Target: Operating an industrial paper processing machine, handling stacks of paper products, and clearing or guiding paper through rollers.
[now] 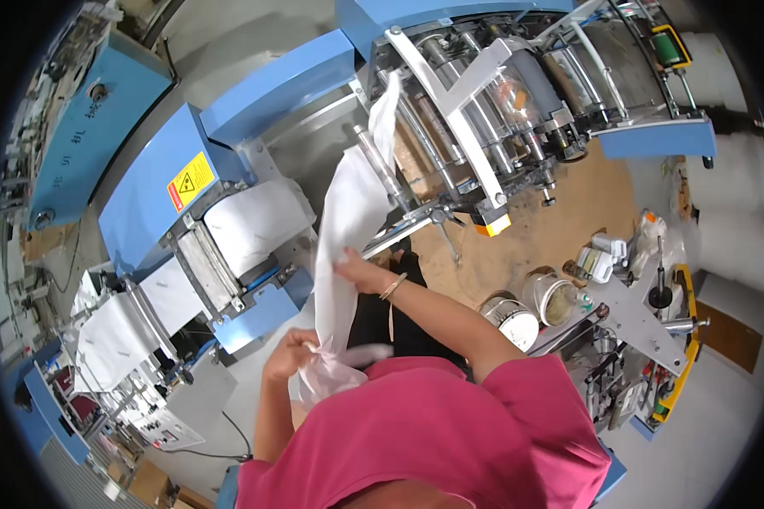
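A long white web of thin sheet material point(352, 204) runs from a roller on the blue machine down to my body. Whether it is paper, film or fabric I cannot tell. My right hand point(361, 271), with a bracelet at its wrist, grips the web's edge partway down. Lower and to the left, my left hand point(290, 352) has its fingers closed on the web, beside a crumpled, twisted bunch of it point(331, 373) near my waist. Part of that bunch is hidden against my pink shirt.
Metal rollers point(475, 110) in a blue frame stand ahead and right. At left, another white web passes over a roller point(259, 225) below a blue cover with a yellow warning label point(188, 180). Two white buckets point(511, 322) and bottles point(601, 259) stand at right, near a metal plate point(645, 327).
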Demonstrator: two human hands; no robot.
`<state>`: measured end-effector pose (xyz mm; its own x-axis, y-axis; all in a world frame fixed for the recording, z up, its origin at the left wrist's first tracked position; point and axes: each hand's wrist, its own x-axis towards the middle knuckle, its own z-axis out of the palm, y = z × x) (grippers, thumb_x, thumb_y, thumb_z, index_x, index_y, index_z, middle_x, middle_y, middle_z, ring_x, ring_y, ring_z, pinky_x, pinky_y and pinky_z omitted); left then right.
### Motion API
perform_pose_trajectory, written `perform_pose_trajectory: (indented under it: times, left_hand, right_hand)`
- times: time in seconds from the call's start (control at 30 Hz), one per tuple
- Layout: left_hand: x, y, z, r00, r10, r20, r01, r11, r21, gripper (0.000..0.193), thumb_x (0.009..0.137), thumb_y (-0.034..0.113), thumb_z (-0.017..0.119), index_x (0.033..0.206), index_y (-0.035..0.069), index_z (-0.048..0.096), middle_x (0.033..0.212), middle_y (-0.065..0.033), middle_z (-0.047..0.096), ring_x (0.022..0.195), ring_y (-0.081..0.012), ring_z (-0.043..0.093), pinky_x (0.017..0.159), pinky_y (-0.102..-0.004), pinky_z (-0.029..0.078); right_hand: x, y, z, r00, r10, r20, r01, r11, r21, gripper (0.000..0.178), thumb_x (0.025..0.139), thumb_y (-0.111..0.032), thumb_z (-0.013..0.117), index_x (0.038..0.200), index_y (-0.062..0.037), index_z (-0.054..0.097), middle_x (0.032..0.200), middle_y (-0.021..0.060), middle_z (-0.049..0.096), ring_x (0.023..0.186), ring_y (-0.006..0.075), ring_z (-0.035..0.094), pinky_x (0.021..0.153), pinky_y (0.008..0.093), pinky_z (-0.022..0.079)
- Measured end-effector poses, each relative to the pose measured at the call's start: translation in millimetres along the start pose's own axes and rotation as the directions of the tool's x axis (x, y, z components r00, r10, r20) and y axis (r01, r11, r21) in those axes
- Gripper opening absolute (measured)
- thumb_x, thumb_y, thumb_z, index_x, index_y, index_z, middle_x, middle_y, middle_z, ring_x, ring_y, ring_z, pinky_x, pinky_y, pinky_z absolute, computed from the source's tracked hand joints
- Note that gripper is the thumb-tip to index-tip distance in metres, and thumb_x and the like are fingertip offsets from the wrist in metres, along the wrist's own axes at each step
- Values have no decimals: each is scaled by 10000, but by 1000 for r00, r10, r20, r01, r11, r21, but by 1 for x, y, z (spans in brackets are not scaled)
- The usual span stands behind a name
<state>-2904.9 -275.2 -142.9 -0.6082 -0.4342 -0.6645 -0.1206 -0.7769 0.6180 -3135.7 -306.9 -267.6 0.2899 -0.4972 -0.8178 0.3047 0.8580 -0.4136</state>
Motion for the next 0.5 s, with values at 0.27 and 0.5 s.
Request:
perform_pose_trajectory:
  times: [0.27, 0.5]
  left_hand:
    - [-7, -5, -10, 722, 292, -628, -18, 915, 404, 772, 750, 73, 657, 1396, 45, 235, 1209, -159, 504, 1072, -236, 514, 898, -331, 414]
    - [20, -5, 3, 845, 497, -200, -387, 824, 413, 789, 755, 266, 686, 1387, 21, 282, 1342, -139, 410, 1217, -242, 418, 1009, -352, 335]
  right_hand:
    - [-7, 24, 70, 813, -582, -9, 500, 706, -501, 470, 780, -100, 498, 1245, -51, 449, 933, 179, 626, 842, 243, 617, 740, 357, 477]
    - [-107, -45, 66, 613, -529, 587, 790, 434, -434, 288, 808, -118, 558, 1079, -38, 612, 1003, 144, 622, 910, 240, 611, 819, 309, 458]
